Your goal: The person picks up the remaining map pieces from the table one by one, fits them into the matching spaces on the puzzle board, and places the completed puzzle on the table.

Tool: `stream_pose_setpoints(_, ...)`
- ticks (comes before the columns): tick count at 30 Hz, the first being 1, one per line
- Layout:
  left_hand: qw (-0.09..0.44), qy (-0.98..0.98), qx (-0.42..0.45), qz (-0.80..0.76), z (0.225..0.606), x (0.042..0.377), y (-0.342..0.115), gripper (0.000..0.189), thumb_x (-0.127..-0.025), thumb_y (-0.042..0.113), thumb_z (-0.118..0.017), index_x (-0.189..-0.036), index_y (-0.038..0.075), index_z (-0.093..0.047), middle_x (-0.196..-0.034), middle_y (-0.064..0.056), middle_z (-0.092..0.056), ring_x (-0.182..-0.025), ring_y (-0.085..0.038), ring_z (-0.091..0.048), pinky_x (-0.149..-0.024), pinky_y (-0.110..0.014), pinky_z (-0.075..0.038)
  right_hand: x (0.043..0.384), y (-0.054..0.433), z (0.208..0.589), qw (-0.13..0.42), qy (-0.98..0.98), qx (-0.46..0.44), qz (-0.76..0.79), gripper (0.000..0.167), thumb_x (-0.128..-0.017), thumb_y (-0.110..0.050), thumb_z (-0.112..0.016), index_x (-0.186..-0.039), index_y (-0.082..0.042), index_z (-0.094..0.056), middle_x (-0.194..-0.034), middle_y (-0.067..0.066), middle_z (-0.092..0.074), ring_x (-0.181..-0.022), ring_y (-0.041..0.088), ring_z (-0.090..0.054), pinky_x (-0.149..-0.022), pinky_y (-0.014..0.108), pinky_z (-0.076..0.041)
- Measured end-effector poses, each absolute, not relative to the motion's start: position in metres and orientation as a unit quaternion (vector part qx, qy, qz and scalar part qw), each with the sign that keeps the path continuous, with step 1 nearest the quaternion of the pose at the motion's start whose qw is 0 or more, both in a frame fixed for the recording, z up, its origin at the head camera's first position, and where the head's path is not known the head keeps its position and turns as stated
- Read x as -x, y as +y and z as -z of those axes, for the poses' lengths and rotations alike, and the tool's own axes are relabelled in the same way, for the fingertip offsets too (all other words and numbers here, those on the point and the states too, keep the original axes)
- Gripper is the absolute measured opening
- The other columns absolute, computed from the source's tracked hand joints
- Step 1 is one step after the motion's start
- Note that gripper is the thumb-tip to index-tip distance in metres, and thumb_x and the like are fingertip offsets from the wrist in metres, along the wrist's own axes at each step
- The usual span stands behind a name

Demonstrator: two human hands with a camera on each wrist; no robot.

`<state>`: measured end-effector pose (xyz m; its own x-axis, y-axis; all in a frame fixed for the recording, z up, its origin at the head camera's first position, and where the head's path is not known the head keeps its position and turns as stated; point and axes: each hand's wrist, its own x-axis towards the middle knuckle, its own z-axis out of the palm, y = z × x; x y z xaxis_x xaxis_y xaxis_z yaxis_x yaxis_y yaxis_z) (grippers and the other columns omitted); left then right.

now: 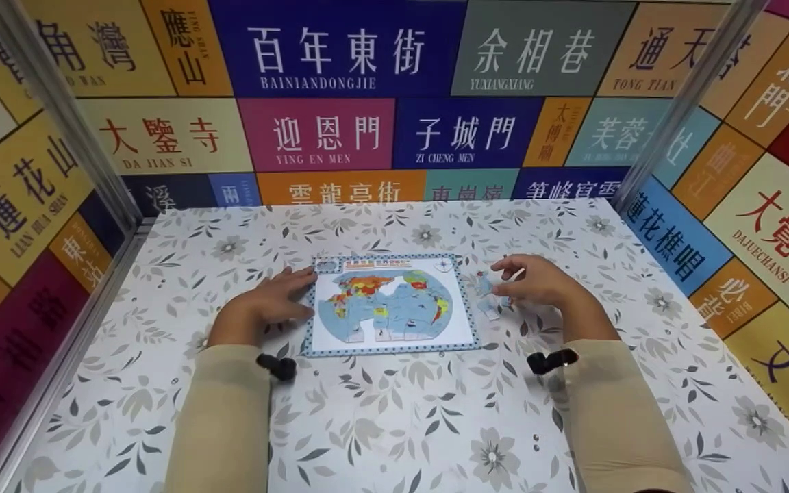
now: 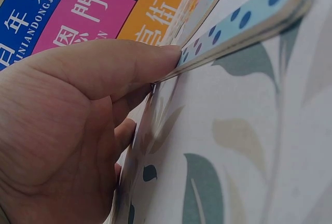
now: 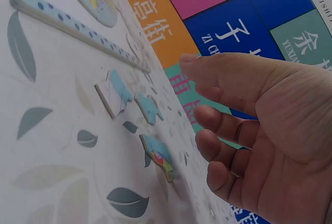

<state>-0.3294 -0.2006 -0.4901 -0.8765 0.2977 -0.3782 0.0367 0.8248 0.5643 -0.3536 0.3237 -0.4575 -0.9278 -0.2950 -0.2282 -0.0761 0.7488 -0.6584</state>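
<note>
A world map jigsaw puzzle [image 1: 394, 351] with a blue dotted border lies flat on the table. White gaps show in its map, at the lower left and upper middle. My left hand [image 1: 277, 296] rests at the puzzle's left edge; in the left wrist view its thumb [image 2: 150, 60] touches the dotted border. To the puzzle's right, my right hand [image 1: 535, 279] hovers over loose pieces, fingers loosely bent and holding nothing visible. In the right wrist view lie a pale blue-and-white piece [image 3: 114, 94], a small blue piece [image 3: 149, 107] and a multicoloured piece [image 3: 158, 156].
A white cloth with grey leaves and flowers covers the table [image 1: 394, 424]. Coloured panels with Chinese lettering form the back wall [image 1: 340, 48] and both side walls. Small black devices [image 1: 277, 367] are fixed at both sleeve cuffs.
</note>
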Motion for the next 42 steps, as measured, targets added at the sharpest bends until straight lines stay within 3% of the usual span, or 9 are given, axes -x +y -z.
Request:
stream_pose_setpoints(8, 0.232, 0.928, -0.087, -0.280, 0.491, 0.330, -0.202, 0.088, -0.097, 0.042, -0.074, -0.171, 0.038, -0.027, -0.183, 0.008, -0.007, -0.170, -0.037, 0.010, -0.132, -0.073, 0.008, 0.358, 0.335, 0.466, 0.155, 0.931, 0.082, 0.322, 0.064, -0.092, -0.038, -0.084, -0.147, -0.014, -0.063, -0.132, 0.014, -0.063, -0.117, 0.029, -0.064, -0.087, 0.031, -0.054)
stream_pose_setpoints(16, 0.233, 0.926, -0.085, -0.286, 0.491, 0.330, -0.203, 0.088, -0.096, 0.041, -0.074, -0.170, 0.038, -0.027, -0.183, 0.008, -0.006, -0.169, -0.038, 0.011, -0.131, -0.074, 0.008, 0.356, 0.340, 0.472, 0.168, 0.937, 0.095, 0.292, 0.073, -0.088, -0.039, -0.087, -0.149, -0.011, -0.060, -0.145, 0.024, -0.059, -0.136, 0.042, -0.056, -0.117, 0.056, -0.046)
stream_pose_setpoints(19, 0.235, 0.924, -0.082, -0.289, 0.490, 0.330, -0.202, 0.088, -0.096, 0.041, -0.074, -0.170, 0.039, -0.028, -0.183, 0.008, -0.006, -0.170, -0.038, 0.011, -0.131, -0.074, 0.009, 0.355, 0.341, 0.473, 0.177, 0.940, 0.087, 0.279, 0.072, -0.088, -0.038, -0.087, -0.149, -0.012, -0.059, -0.149, 0.024, -0.058, -0.141, 0.043, -0.053, -0.123, 0.060, -0.042)
stream_pose_setpoints(32, 0.229, 0.929, -0.091, -0.275, 0.490, 0.330, -0.201, 0.087, -0.097, 0.041, -0.073, -0.171, 0.037, -0.027, -0.183, 0.007, -0.007, -0.170, -0.038, 0.010, -0.132, -0.073, 0.007, 0.354, 0.343, 0.474, 0.187, 0.941, 0.087, 0.268, 0.056, -0.091, -0.033, -0.084, -0.138, -0.011, -0.065, -0.141, 0.019, -0.061, -0.134, 0.037, -0.056, -0.116, 0.058, -0.047)
stream_pose_setpoints(42, 0.240, 0.924, -0.068, -0.290, 0.490, 0.331, -0.201, 0.088, -0.096, 0.042, -0.075, -0.169, 0.042, -0.028, -0.184, 0.006, -0.002, -0.169, -0.040, 0.012, -0.131, -0.075, 0.008, 0.355, 0.342, 0.476, 0.176, 0.941, 0.075, 0.280, 0.049, -0.091, -0.030, -0.083, -0.134, -0.011, -0.068, -0.132, 0.015, -0.065, -0.124, 0.032, -0.059, -0.110, 0.052, -0.049)
